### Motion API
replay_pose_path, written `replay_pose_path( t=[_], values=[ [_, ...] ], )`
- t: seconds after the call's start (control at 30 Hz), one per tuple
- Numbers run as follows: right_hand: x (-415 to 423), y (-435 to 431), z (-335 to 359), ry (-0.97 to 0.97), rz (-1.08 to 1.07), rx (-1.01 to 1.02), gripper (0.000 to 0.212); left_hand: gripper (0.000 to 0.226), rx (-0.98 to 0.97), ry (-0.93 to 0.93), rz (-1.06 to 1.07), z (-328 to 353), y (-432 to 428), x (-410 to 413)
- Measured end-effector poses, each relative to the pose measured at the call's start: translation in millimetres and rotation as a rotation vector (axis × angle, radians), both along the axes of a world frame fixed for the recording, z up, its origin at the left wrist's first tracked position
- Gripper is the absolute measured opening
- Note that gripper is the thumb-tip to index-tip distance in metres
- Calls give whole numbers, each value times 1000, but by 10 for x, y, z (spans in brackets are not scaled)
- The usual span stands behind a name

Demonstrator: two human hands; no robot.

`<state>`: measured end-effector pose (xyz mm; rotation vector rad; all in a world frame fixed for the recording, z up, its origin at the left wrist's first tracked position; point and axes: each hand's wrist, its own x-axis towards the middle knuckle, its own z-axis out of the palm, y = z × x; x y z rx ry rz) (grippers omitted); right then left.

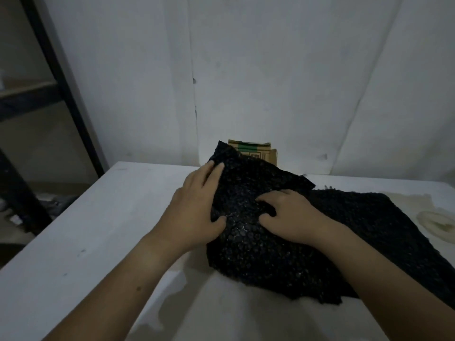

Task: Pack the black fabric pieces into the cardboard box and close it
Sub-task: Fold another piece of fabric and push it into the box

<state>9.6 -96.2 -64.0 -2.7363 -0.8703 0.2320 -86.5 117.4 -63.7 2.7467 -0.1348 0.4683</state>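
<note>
A black textured fabric piece [253,244] lies in the middle of the white table [98,230], its far corner lifted. My left hand [199,207] grips its left edge, fingers over the top and thumb pressed on the cloth. My right hand [290,215] rests on the middle of it with curled fingers bunching the cloth. More black fabric [384,222] lies flat to the right, under my right forearm. The cardboard box [256,152], brown with a green stripe, stands at the table's far edge, mostly hidden behind the raised fabric.
A white wall [270,70] rises right behind the table. A dark metal shelf frame [56,77] stands at the left, beyond the table's left edge. A stain [435,222] marks the table at the far right.
</note>
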Motion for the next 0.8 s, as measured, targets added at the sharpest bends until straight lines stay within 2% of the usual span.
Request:
replay_pose_path(
  t=[0.1, 0.2, 0.33, 0.4, 0.5, 0.7, 0.8],
  values=[
    [118, 92, 91, 93, -8, -129, 56, 85, 94, 140, -115, 9, 59, 122],
    [152, 173, 151, 63, -4, -193, 51, 79, 179, 200, -126, -17, 48, 219],
    [81, 113, 114, -50, 16, -65, 53, 88, 244, 214, -77, -37, -26, 338],
    [26, 48, 73, -203, -9, 47, 67, 87, 275, 201, -76, -60, -53, 380],
    [-4, 19, 34, -294, -59, 7, 81, 75, 254, 147, -98, -95, -90, 416],
    [-15, 48, 1, -313, -30, -27, 72, 79, 298, 56, -53, -199, -147, 360],
    [-17, 62, -34, -288, -12, -18, 63, 72, 319, -2, -20, -256, -167, 328]
  ],
)
